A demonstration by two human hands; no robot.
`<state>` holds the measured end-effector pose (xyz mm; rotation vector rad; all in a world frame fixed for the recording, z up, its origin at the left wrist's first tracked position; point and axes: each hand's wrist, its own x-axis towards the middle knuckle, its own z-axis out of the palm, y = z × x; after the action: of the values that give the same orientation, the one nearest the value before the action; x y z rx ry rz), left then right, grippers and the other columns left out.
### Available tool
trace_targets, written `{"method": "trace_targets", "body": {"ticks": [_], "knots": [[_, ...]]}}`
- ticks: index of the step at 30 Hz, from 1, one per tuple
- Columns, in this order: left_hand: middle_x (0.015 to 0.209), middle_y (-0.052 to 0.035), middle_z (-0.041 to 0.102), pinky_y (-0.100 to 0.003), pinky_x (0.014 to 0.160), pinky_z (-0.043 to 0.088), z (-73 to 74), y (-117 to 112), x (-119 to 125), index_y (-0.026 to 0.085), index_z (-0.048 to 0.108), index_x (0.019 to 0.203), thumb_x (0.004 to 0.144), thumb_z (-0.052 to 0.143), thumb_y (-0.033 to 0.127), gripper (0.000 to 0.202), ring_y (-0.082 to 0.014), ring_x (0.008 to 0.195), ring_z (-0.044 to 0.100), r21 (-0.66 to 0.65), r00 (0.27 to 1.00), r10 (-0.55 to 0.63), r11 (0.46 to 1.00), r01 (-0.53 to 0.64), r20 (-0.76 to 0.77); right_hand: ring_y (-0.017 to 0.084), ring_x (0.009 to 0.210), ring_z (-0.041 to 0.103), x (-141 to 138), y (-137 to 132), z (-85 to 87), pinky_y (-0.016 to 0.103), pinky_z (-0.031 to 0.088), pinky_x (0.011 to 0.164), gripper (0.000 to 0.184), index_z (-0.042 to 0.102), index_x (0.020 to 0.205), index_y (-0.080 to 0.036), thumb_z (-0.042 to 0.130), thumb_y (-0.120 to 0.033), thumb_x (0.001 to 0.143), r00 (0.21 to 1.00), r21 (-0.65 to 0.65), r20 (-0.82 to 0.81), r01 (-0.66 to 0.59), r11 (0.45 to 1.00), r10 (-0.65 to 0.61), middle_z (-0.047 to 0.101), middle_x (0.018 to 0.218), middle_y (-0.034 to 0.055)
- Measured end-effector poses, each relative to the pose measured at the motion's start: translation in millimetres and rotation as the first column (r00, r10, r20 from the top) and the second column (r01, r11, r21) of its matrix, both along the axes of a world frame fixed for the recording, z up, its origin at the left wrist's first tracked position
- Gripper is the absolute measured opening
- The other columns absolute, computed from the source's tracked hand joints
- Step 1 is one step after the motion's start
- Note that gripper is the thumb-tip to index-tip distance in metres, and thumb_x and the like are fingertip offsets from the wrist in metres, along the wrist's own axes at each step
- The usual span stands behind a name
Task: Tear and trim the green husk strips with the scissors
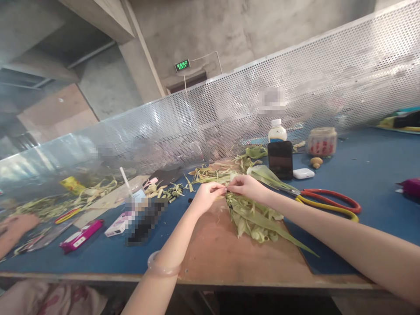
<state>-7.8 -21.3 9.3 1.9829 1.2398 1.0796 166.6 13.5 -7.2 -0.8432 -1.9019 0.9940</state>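
Observation:
My left hand (pixel 207 195) and my right hand (pixel 246 187) meet over a brown board (pixel 229 249), both pinching the top end of a bunch of pale green leaves (pixel 254 216). The leaves hang down from my fingers and spread over the board towards me. The fingers of both hands are closed on the leaf ends. A clear bangle (pixel 161 266) sits on my left wrist.
Red and yellow scissors (pixel 328 202) lie right of the board. Behind it are a dark phone (pixel 280 159), a white earbud case (pixel 303 173), a bottle (pixel 277 130), a jar (pixel 321 141) and loose leaf scraps (pixel 213 174). A perforated metal screen (pixel 295 87) backs the blue table. Another person's hand (pixel 15 225) is at the far left.

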Motion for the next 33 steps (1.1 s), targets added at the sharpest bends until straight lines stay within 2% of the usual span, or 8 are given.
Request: {"method": "trace_targets", "body": {"ticks": [5,9,15,20,28,33], "knots": [[0.080,-0.0071,0.067,-0.033,0.077,0.045,1.6,0,-2,0.014,0.066,0.080,0.069,0.059,0.038,0.027,-0.0201,0.078,0.060,-0.038,0.999,0.002,0.999,-0.001,0.039,0.006,0.049,0.038,1,6,-4.0,0.020,0.028,0.046,0.028,0.061,0.071,-0.013,0.056,-0.041,0.069,0.998,0.009,-0.029,-0.055,0.998,0.056,0.050,0.055,-0.0030],[0.084,-0.0079,0.068,-0.033,0.081,0.045,2.3,-1,-3,0.013,0.066,0.081,0.067,0.061,0.038,0.028,-0.0202,0.082,0.061,-0.091,0.993,0.007,0.996,0.004,0.114,0.008,0.051,0.043,1,9,-5.8,0.021,0.032,0.049,0.026,0.061,0.072,-0.013,0.057,-0.039,0.068,0.997,0.010,-0.062,-0.039,0.999,0.039,0.054,0.058,-0.0016],[0.081,-0.0072,0.067,-0.031,0.071,0.049,0.4,0,-4,0.013,0.064,0.077,0.064,0.065,0.036,0.026,-0.0174,0.074,0.062,-0.154,0.979,0.058,0.988,-0.027,0.196,0.010,0.058,0.051,0,7,-5.6,0.022,0.039,0.055,0.025,0.063,0.074,-0.015,0.059,-0.038,0.068,0.996,0.027,-0.083,-0.021,0.999,0.024,0.060,0.064,0.0009],[0.076,-0.0063,0.066,-0.029,0.067,0.049,-2.1,3,-5,0.012,0.063,0.073,0.061,0.067,0.033,0.024,-0.0148,0.068,0.060,-0.133,0.972,0.065,0.991,-0.036,0.225,0.012,0.063,0.055,0,6,-4.6,0.023,0.041,0.058,0.025,0.063,0.074,-0.016,0.060,-0.039,0.066,0.996,-0.014,-0.092,-0.008,1.000,0.007,0.062,0.068,0.0014],[0.071,-0.0039,0.066,-0.030,0.075,0.047,-1.1,4,-8,0.013,0.061,0.070,0.061,0.068,0.029,0.019,-0.0129,0.066,0.060,-0.129,0.964,0.078,0.991,-0.046,0.256,0.012,0.062,0.054,2,1,4.7,0.024,0.043,0.062,0.023,0.062,0.068,-0.013,0.061,-0.035,0.065,0.990,-0.047,-0.134,0.034,0.998,-0.040,0.062,0.067,0.0033],[0.081,-0.0074,0.067,-0.034,0.085,0.044,1.4,3,-7,0.012,0.060,0.072,0.062,0.068,0.024,0.018,-0.0162,0.079,0.062,-0.187,0.911,0.041,0.982,0.040,0.411,0.013,0.066,0.057,0,-1,6.4,0.025,0.045,0.066,0.020,0.061,0.068,-0.013,0.061,-0.033,0.066,0.983,-0.065,-0.180,0.010,0.998,-0.021,0.063,0.069,0.0047]]}}
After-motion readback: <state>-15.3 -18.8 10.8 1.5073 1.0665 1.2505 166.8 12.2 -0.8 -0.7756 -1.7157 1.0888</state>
